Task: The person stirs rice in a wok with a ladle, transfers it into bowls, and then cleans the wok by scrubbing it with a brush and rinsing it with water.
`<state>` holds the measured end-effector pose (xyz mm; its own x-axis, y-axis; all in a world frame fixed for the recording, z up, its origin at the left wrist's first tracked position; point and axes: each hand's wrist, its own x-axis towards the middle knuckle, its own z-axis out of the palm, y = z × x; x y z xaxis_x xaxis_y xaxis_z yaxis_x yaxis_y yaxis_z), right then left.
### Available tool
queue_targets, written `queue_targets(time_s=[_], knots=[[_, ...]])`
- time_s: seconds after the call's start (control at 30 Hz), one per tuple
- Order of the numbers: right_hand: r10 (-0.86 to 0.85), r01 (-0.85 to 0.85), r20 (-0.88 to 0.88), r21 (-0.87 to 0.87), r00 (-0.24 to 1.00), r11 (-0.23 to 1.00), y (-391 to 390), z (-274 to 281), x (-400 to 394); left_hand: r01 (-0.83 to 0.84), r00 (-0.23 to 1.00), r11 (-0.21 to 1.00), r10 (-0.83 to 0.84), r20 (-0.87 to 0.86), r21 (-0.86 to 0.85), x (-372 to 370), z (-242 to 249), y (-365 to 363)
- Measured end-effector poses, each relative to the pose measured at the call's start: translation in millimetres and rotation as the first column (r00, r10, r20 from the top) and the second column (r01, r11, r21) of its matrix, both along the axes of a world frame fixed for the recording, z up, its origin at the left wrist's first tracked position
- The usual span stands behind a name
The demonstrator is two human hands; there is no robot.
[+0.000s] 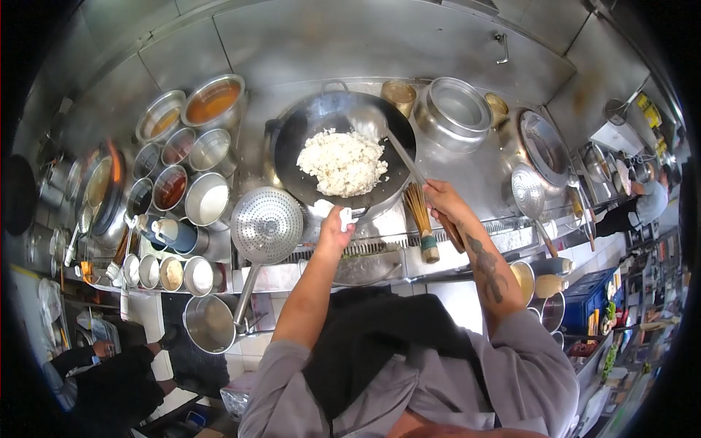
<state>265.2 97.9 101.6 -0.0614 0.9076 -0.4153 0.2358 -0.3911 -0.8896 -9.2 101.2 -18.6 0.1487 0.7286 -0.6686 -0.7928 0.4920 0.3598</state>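
White rice (342, 162) lies in a large black wok (288, 135) at the centre. My left hand (336, 228) is closed on a white cloth (334, 212) at the wok's near rim. My right hand (443, 201) grips the handle of a metal ladle (403, 153), whose bowl is inside the wok at the right of the rice. Just left of my right hand, a bamboo brush (422, 219) stands by the wok. A perforated strainer (266, 225) rests to the left of my left hand.
Pots of orange liquid (213, 102) and sauces stand at the left, with small seasoning bowls (198, 275) nearer. A metal pot (453, 113) and a second strainer (527, 191) are at the right. Other people (120, 387) (650, 201) stand at the lower left and far right.
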Motion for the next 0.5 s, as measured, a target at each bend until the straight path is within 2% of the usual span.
queue_targets(time_s=[0.03,0.1,0.17,0.23,0.27,0.33,0.37,0.43,0.5], knots=[[-0.027,0.028,-0.024,0.061,0.999,0.998,-10,13,-3,0.004,1.000,1.000,-0.005,0.027,0.029,0,-3,1],[-0.083,0.086,-0.061,0.045,0.995,0.995,-38,41,-9,0.006,0.998,0.998,-0.009,0.055,0.056,0,-7,1],[-0.141,0.145,-0.099,0.032,0.985,0.989,-53,43,-11,-0.003,1.000,1.000,0.002,0.026,0.020,0,-9,1],[-0.153,0.132,-0.106,-0.184,0.982,0.974,-61,30,-5,0.004,0.999,1.000,-0.005,0.043,0.020,-1,-14,5],[-0.162,0.140,-0.106,-0.187,0.981,0.972,-62,24,-2,0.010,0.998,1.000,-0.011,0.056,0.016,-1,-17,5],[0.024,-0.017,0.071,-0.098,0.997,0.995,-56,22,-2,0.016,0.999,0.999,-0.018,0.047,0.030,1,-14,4],[0.031,-0.023,0.070,-0.100,0.997,0.995,-57,23,-1,0.015,0.999,0.999,-0.016,0.037,0.038,0,-13,3],[0.017,-0.022,0.072,0.068,0.997,0.997,-71,43,-12,0.012,0.999,1.000,-0.013,0.045,0.016,0,-18,5],[-0.034,0.023,0.088,0.124,0.996,0.992,-75,30,-16,0.012,0.999,1.000,-0.012,0.052,-0.004,-1,-22,8]])
